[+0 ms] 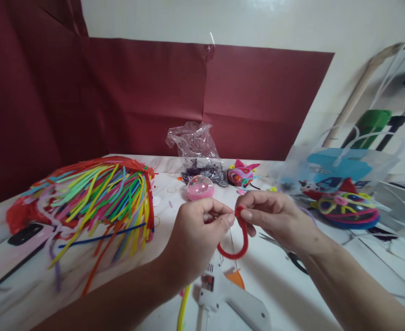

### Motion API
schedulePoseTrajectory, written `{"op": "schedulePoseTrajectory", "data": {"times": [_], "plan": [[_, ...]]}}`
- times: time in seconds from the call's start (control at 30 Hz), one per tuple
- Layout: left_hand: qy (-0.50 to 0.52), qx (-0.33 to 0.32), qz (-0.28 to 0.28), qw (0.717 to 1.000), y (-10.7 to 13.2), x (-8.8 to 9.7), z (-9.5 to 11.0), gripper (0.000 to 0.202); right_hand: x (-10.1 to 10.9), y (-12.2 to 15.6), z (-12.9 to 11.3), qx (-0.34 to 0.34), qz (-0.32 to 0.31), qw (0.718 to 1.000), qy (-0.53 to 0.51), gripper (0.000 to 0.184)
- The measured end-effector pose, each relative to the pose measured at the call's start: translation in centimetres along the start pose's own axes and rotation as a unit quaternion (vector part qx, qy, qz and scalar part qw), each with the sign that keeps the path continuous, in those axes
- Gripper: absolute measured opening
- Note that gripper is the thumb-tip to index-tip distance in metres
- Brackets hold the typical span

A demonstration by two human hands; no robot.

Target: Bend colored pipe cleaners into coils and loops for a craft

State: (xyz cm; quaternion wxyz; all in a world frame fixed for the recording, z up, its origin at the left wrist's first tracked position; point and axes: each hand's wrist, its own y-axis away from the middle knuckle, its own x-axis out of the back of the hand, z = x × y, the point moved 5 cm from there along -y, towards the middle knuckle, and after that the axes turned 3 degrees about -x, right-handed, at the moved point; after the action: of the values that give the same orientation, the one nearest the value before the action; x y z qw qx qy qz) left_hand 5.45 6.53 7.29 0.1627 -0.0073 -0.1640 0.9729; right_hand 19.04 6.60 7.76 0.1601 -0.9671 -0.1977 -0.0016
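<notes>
While both hands [237,220] pinch, red pipe cleaner [240,241] hangs curved.

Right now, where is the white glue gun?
Head view, bottom centre: the white glue gun lies on the table just below the red pipe cleaner, beside a yellow pipe cleaner.

A thin red fuzzy pipe cleaner [244,239] is bent into an open, U-shaped hook. Its upper end is curled over into a small tight bend, pinched between the fingers [228,219] of the left hand [195,234] and those of the right hand [274,216]. From there the stem drops and sweeps leftward, held up above the white desk [281,280], its lower end close under the left hand.
</notes>
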Motion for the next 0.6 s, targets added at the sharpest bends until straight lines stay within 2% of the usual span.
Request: {"op": "schedulePoseTrajectory", "data": {"times": [0.1,0.3,0.37,0.43,0.5,0.6], "plan": [[0.006,0.016,-0.009,1.0,-0.2,0.1,0.2,0.003,0.2,0.0,0.1,0.004,0.008,1.0,0.023,0.013],[-0.009,0.026,-0.011,1.0,-0.3,0.0,0.5,0.004,0.0,0.1,0.1,-0.034,0.016,0.998,0.05,0.015],[-0.004,0.033,-0.031,0.999,-0.3,-0.1,0.6,0.005,-0.1,0.1,-0.2,-0.028,0.009,0.998,0.06,0.012],[0.043,0.072,-0.073,0.994,-0.3,-0.3,0.3,0.007,-0.2,0.2,-0.4,-0.013,0.0,0.998,0.06,0.011],[0.124,0.139,-0.127,0.974,-0.2,-0.7,-0.3,0.01,-0.1,0.2,-0.5,0.001,-0.008,0.999,0.045,0.01],[0.245,0.215,-0.204,0.923,0.1,-1.6,-1.1,0.012,0.0,0.1,-0.3,0.011,-0.015,1.0,-0.015,0.007]]}}
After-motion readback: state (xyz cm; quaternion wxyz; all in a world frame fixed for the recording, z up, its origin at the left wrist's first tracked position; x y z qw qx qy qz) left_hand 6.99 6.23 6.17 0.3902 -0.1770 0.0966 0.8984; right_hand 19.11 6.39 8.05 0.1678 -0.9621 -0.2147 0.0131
